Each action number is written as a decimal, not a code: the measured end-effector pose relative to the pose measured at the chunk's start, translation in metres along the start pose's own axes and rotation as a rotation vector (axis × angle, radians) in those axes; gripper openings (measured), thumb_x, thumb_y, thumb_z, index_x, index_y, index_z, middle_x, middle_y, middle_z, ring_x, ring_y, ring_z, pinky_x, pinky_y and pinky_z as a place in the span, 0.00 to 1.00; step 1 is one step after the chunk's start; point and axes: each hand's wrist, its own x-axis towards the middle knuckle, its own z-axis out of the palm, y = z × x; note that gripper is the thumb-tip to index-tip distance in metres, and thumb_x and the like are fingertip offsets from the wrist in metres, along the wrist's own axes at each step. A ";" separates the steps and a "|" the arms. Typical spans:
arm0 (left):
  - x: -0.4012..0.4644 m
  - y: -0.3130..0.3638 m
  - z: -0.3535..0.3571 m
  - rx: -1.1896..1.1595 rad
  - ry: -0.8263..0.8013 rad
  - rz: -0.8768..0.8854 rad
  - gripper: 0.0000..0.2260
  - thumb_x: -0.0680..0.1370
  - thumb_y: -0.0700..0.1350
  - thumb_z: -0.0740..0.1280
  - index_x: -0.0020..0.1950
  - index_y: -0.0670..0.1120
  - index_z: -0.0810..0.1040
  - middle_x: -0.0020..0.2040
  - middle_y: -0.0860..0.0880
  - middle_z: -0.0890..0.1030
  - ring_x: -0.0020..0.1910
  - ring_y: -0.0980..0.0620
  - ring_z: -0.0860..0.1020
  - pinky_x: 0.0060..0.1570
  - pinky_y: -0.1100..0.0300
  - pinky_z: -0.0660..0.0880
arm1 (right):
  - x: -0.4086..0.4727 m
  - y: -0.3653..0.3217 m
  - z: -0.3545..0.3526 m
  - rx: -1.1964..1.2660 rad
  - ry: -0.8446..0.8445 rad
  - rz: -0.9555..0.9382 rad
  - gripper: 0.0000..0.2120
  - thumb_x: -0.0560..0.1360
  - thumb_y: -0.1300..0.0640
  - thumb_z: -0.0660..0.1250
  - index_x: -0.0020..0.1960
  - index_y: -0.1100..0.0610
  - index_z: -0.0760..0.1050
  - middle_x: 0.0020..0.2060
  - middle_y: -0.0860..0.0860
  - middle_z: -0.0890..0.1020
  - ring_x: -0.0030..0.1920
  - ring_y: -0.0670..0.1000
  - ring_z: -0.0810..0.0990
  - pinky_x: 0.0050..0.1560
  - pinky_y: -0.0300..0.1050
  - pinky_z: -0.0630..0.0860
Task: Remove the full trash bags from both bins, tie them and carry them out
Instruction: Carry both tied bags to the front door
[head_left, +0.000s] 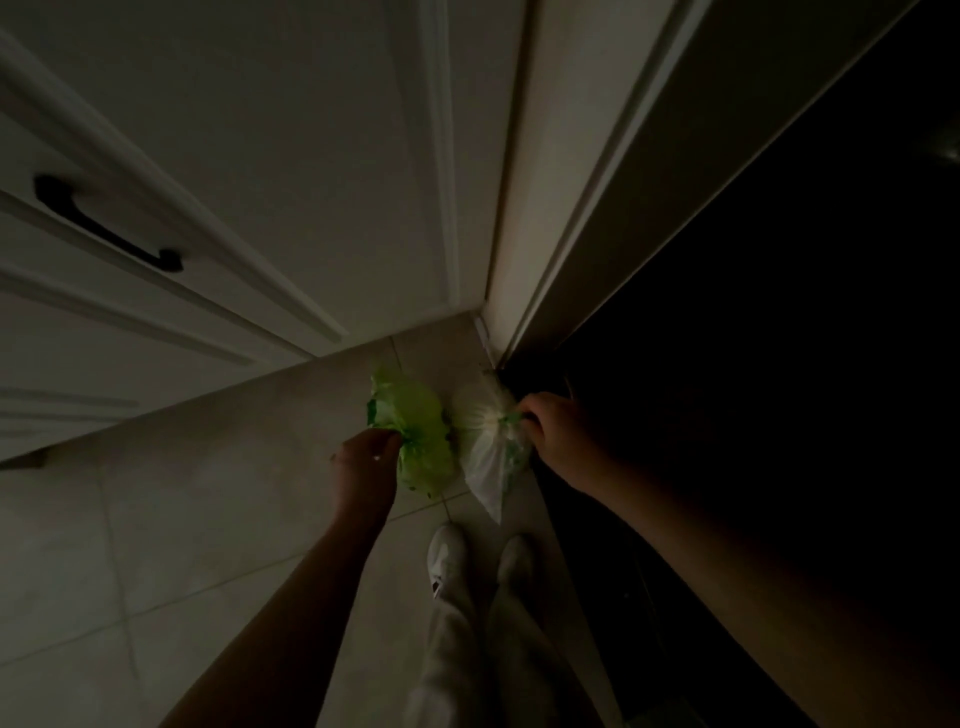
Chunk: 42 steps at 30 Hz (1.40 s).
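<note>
In dim light two tied trash bags hang low over the tiled floor near a wall corner. My left hand grips the gathered neck of the green bag. Right beside it, the white bag hangs from my right hand, which is closed on its knotted top. The two bags touch each other. No bins are in view.
A white panelled cabinet door with a black handle fills the left. A white door frame runs down to the corner; right of it lies a dark opening. My white shoes stand on the tiles just behind the bags.
</note>
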 end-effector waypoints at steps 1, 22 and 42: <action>0.004 0.000 0.005 -0.007 -0.007 -0.013 0.07 0.75 0.40 0.70 0.49 0.39 0.84 0.45 0.43 0.85 0.40 0.53 0.79 0.36 0.64 0.69 | 0.006 0.011 -0.001 -0.020 -0.015 0.015 0.08 0.75 0.64 0.62 0.52 0.63 0.77 0.50 0.60 0.80 0.52 0.60 0.78 0.50 0.47 0.71; 0.102 0.069 0.085 -0.056 -0.042 -0.017 0.09 0.76 0.42 0.67 0.50 0.39 0.83 0.47 0.41 0.85 0.47 0.45 0.82 0.48 0.54 0.77 | 0.098 0.120 -0.071 -0.194 0.192 0.198 0.10 0.78 0.66 0.58 0.56 0.67 0.72 0.54 0.66 0.78 0.55 0.64 0.77 0.53 0.53 0.71; 0.142 0.109 0.123 -0.020 -0.146 0.162 0.08 0.75 0.42 0.68 0.50 0.41 0.84 0.47 0.43 0.84 0.46 0.48 0.81 0.46 0.61 0.74 | 0.117 0.126 -0.056 -0.305 0.127 0.116 0.07 0.77 0.66 0.58 0.50 0.67 0.73 0.49 0.64 0.77 0.50 0.61 0.77 0.50 0.52 0.72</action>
